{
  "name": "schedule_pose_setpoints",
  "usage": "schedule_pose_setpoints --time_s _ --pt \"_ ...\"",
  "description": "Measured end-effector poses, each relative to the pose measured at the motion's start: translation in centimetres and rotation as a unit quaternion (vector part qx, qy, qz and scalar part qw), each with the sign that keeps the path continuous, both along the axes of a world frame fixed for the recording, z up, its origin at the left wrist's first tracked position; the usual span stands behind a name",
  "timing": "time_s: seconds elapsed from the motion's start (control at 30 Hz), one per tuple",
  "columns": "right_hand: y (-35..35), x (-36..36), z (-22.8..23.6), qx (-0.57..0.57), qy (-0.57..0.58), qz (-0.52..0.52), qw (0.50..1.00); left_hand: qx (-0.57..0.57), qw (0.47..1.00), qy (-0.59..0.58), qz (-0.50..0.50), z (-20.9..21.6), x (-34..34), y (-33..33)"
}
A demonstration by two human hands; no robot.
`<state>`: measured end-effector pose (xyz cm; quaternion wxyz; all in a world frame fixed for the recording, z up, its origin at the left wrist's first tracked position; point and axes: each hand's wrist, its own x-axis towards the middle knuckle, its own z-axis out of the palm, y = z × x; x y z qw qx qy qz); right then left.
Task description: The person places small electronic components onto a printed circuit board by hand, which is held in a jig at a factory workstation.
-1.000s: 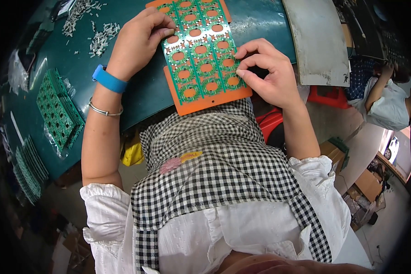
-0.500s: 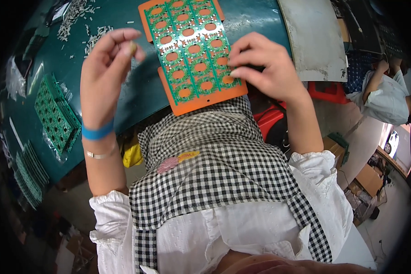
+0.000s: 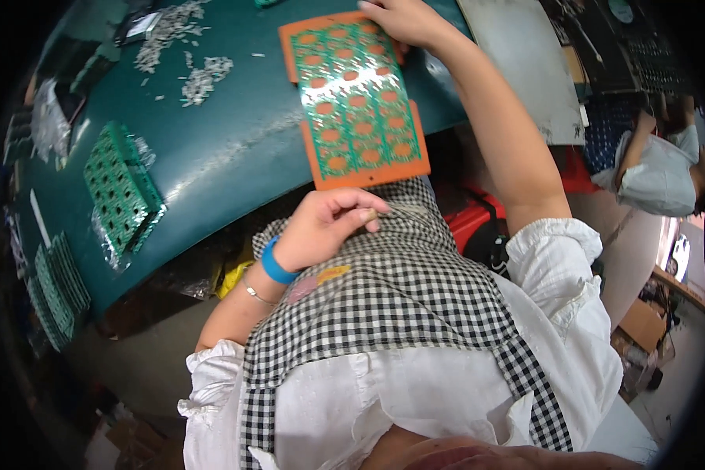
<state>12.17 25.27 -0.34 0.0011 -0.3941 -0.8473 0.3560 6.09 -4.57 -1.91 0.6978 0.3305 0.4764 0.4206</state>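
An orange carrier board (image 3: 424, 157) lies at the table's front edge, bearing a green circuit board panel (image 3: 358, 117) with several rows of oval openings. My right hand (image 3: 407, 19) is at the carrier's far right corner, thumb over its edge and the other fingers partly hidden beside it; it appears to grip the carrier. Just off the carrier's near edge, over my checked apron, my left hand (image 3: 317, 231) is closed in a pinch. Something small and brownish shows at its thumb tip, too small to name.
Small pale pieces (image 3: 207, 78) lie scattered at the far left of the green table (image 3: 235, 149). Stacked green panels (image 3: 121, 184) in clear plastic stand left, with more panels (image 3: 59, 290) below. A grey sheet (image 3: 521, 70) is at right; another person (image 3: 662, 176) sits beyond.
My left hand has come down and right, from above the table to the carrier's near edge. My right hand has moved from the panel's near right side to the far right corner. The view has shifted.
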Motion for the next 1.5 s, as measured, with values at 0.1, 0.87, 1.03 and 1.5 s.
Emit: schedule_pose_setpoints --time_s 0.1,0.87,1.03,1.5 --pt "1.8 4.6 -2.7 -0.137 0.066 -0.093 0.984 0.003 1.0 0.001 0.012 -0.6 0.1 0.0" --pt "-22.4 14.3 -2.3 -0.505 0.328 -0.122 0.789 0.09 0.975 0.022 0.201 4.0 -6.1 5.0" --pt "-18.1 12.4 2.2 -0.269 0.27 0.089 0.92 0.078 0.978 0.01 0.191 4.3 -5.8 4.8" --pt "-9.5 3.8 3.3 0.075 0.341 0.199 0.916 0.059 0.987 0.002 0.152 4.2 -7.8 5.5"
